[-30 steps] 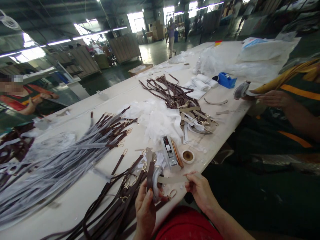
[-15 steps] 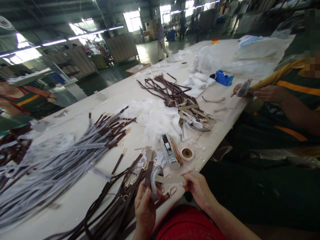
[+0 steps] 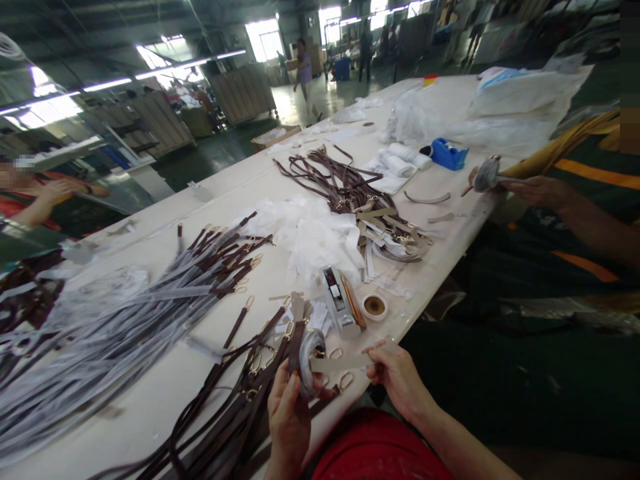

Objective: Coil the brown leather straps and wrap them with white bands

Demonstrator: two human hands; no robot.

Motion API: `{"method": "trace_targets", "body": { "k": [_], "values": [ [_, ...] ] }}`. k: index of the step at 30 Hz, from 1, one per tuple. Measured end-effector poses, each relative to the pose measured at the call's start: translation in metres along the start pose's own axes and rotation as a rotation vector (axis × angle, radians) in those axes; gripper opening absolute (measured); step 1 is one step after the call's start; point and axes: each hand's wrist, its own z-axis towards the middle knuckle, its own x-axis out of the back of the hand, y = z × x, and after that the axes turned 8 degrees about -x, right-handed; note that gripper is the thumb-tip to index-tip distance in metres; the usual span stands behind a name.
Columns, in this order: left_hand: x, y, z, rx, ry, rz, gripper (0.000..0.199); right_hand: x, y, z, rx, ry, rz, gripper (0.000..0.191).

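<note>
Near the table's front edge, my left hand (image 3: 289,417) grips a coiled strap (image 3: 309,373), dark brown outside with a greyish clear wrap inside. A flat beige strip (image 3: 340,363) runs from the coil to my right hand (image 3: 395,377), whose thumb and fingers pinch its far end. Brown straps with gold-coloured oval rings (image 3: 250,393) lie beside and beneath my left hand. Beyond my hands stands a grey tape dispenser (image 3: 340,303), and a roll of tape (image 3: 374,307) lies to its right.
Wrapped straps (image 3: 150,327) cover the left of the table (image 3: 225,180). White crumpled sheets (image 3: 320,233), brown straps (image 3: 340,180) and a blue dispenser (image 3: 449,155) lie farther back. A person's hands (image 3: 540,193) hold a wrapped coil at the right edge. Another person sits at the left.
My hands and the beige strip have hardly moved. At the right, the other person's wrapped coil has turned. The person at the left has raised an arm, and a walker in the background has shifted left.
</note>
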Motion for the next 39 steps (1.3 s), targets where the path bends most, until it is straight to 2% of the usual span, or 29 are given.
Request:
{"method": "trace_targets", "body": {
  "k": [5,10,16,26,35,39],
  "values": [
    [-0.004,-0.002,-0.005,-0.027,0.017,0.001,0.035,-0.002,-0.002,-0.001,0.0,0.003,0.021,0.015],
    [0.002,-0.004,-0.003,-0.042,0.001,0.027,0.039,0.002,-0.002,0.0,-0.007,0.005,0.026,0.013],
    [0.004,-0.002,-0.004,-0.039,-0.036,0.014,0.031,0.005,-0.002,0.0,-0.005,0.007,0.039,0.013],
    [0.001,-0.003,-0.011,-0.053,-0.045,0.052,0.04,0.005,0.0,-0.002,-0.008,0.014,0.022,0.014],
    [0.016,-0.018,-0.016,-0.053,-0.099,0.163,0.053,0.011,-0.006,-0.002,-0.066,0.032,0.096,0.016],
    [0.01,-0.014,-0.017,-0.027,-0.064,0.087,0.048,0.013,-0.004,-0.004,-0.072,0.03,0.119,0.02]
  ]
}}
